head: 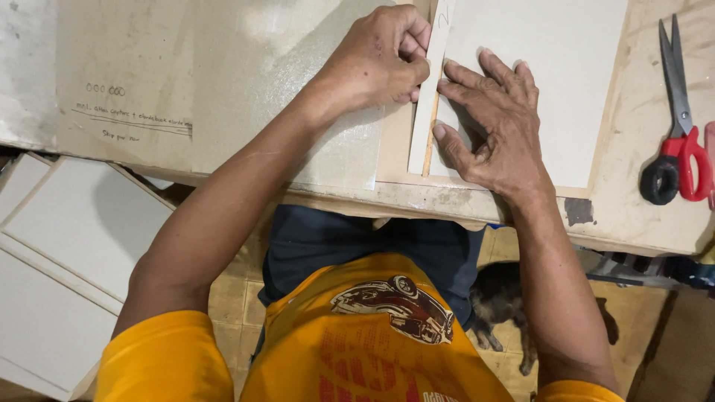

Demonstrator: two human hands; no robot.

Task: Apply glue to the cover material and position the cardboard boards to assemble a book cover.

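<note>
The person sits at a worn worktable [655, 216] and is at the lining-up stage: a narrow white strip [426, 112] lies along the left edge of a white board [566, 67], with a thin wooden stick [429, 152] showing just beside it near the bottom. The left hand [376, 59] has its fingers curled together, the tips pinching or pressing the strip near its upper part; whether they actually grip it cannot be told. The right hand [495, 123] lies flat on the board with fingers spread apart, thumb and fingertips pushing toward the strip's edge. The next move seems to call for steady downward pressure and a straight edge-to-edge fit, so neither piece slides. Red-handled scissors [681, 126] lie well apart at the right. White panels [67, 275] lean beside the table at the left, and a cat [500, 301] sits below.
</note>
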